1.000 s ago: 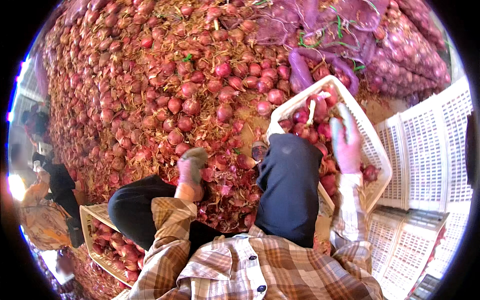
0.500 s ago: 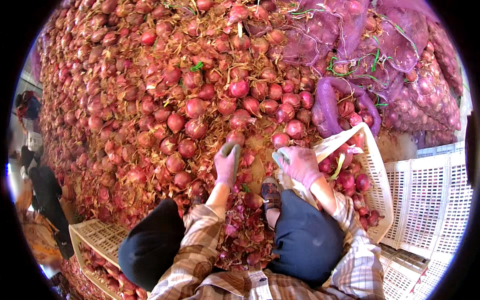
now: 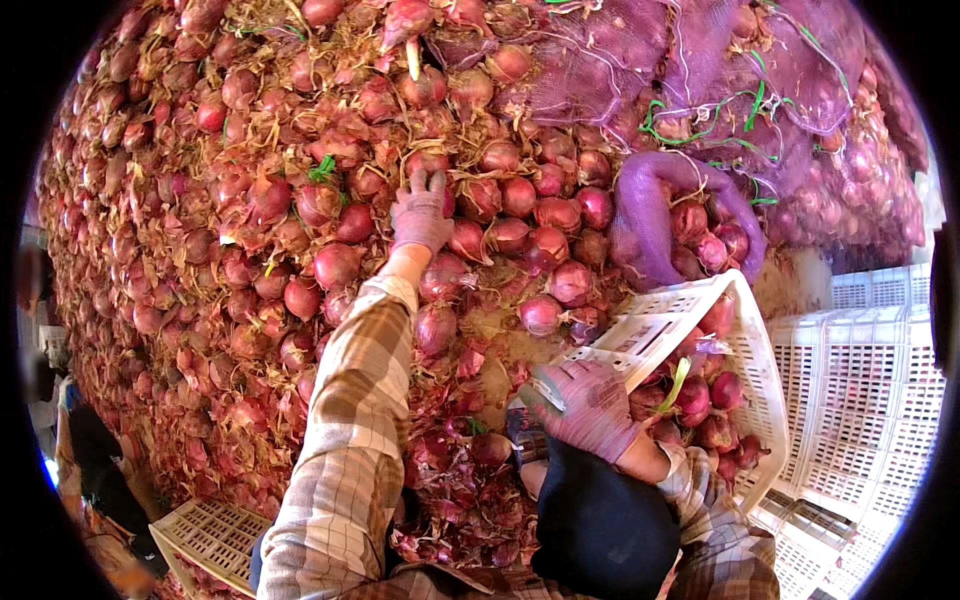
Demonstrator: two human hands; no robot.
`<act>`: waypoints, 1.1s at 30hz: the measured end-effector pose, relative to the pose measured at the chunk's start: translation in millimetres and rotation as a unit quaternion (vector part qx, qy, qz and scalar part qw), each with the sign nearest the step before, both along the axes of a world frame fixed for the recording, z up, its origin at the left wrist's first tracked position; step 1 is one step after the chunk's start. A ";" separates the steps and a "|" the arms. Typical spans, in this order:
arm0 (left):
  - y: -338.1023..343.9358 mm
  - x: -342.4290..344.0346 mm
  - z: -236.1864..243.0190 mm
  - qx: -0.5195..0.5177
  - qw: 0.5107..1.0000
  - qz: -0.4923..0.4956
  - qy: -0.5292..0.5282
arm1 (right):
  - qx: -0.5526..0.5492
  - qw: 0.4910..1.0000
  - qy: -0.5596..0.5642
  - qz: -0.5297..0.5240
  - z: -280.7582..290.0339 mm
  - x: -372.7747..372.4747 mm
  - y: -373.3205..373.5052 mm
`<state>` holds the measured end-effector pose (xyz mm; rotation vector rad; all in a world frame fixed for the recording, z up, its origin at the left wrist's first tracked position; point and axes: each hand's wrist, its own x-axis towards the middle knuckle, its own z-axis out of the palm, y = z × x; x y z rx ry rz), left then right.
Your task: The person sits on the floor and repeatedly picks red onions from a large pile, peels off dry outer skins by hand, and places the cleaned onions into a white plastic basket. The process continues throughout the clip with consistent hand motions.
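Head view looks down on a great heap of red onions point(image 3: 300, 230) that fills most of the picture, its far edges bent and lost in the dark rim. The left hand point(image 3: 420, 212), in a pale purple glove, reaches up onto the heap with fingers spread flat over the onions; they rest on them and close on none. The plaid sleeve point(image 3: 355, 420) runs back from it to the lower edge.

The right hand point(image 3: 590, 408), also gloved, lies at the near rim of a white slatted crate point(image 3: 655, 325) that leans against the foot of the heap at the right. Its fingers curl over the rim; whether they truly grip it or hold something small is hard to make out, since the fingertips blur into the plastic. Onions point(image 3: 700, 400) lie inside the crate, partly hidden by the hand and its wall.

Above the crate a purple mesh sack point(image 3: 650, 215) gapes open with onions in its mouth, and more mesh sacks point(image 3: 790, 100) tied with green string pile toward the top right corner. White crates point(image 3: 870, 380) stack along the right edge, cut off by the rim. Another crate point(image 3: 205, 530) shows at the lower left, half hidden. A dark knee point(image 3: 600, 530) covers the ground below the right hand.
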<state>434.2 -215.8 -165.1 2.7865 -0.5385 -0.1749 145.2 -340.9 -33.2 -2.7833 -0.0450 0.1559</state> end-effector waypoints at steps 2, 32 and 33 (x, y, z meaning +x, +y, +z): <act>6.5 8.5 -5.6 -0.034 0.999 -0.019 0.019 | 0.005 1.000 0.016 -0.015 -1.3 -1.9 2.0; 114.2 -250.4 260.6 -0.757 0.610 0.016 0.233 | 0.639 0.751 -0.166 0.014 146.1 -64.6 114.4; 118.1 -249.7 259.4 -0.788 0.554 0.043 0.263 | 0.645 0.746 -0.165 0.034 154.0 -70.4 117.4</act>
